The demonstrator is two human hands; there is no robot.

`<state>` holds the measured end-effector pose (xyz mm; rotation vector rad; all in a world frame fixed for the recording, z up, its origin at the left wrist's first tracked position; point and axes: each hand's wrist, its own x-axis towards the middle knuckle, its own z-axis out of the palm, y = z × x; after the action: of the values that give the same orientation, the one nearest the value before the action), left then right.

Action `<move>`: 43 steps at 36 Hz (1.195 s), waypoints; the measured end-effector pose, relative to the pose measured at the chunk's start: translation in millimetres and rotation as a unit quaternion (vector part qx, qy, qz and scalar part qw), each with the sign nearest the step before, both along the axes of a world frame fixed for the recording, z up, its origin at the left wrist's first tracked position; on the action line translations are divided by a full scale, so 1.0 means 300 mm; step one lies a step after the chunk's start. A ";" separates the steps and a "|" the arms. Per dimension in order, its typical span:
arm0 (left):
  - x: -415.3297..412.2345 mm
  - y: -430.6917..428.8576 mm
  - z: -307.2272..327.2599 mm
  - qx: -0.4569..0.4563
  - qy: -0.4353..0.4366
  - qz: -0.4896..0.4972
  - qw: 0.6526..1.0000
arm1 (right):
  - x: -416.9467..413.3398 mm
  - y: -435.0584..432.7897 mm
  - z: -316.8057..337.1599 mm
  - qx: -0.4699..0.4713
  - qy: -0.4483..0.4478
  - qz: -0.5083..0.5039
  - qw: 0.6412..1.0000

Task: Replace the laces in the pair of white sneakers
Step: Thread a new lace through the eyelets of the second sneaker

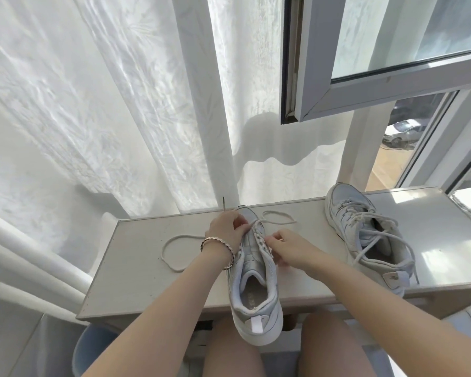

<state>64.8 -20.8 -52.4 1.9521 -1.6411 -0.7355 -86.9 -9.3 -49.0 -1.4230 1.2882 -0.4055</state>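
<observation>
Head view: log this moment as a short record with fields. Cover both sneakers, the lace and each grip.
near sneaker: on the table's front edge, heel overhanging toward the person, laced only near the toe
far sneaker: on the table to the right, laced, laces slack
lace: loops lie on the table either side of the near sneaker
left grip: pinches the lace, its tip sticking up
right grip: fingers at the right eyelet row; hold unclear
table: pale top
</observation>
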 end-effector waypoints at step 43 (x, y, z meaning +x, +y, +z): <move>-0.012 0.000 -0.024 -0.014 -0.018 0.045 0.999 | 0.050 -0.094 0.031 -0.118 0.240 0.115 0.957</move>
<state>61.3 -20.7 -59.5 2.0167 -1.5642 -0.6429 -71.9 -37.4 -39.8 -1.9320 1.4655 -0.0522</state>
